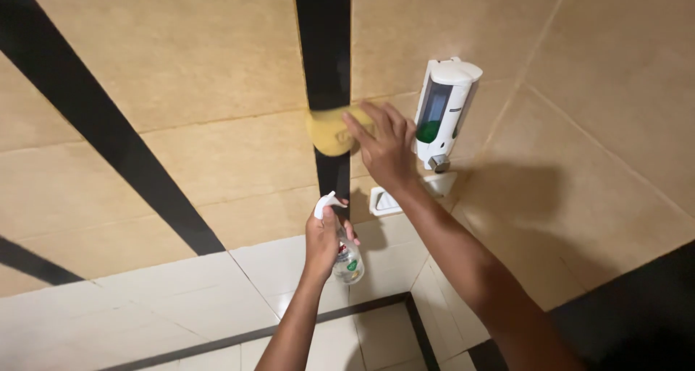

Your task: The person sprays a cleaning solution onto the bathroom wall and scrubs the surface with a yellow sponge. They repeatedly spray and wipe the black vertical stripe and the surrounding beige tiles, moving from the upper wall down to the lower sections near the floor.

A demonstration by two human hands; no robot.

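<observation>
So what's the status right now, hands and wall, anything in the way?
Right hand presses yellow sponge flat on the black wall stripe. Left hand grips clear spray bottle, held low. White soap dispenser close beside the right hand, not touching the sponge.

The right hand (384, 148) is pressing a sponge (334, 131) against the wall (203, 67), just left of the soap dispenser (443, 110). A soap dish (405, 196) is sitting below the dispenser. The left hand (324, 239) is holding a spray bottle (346, 259) below the sponge.
</observation>
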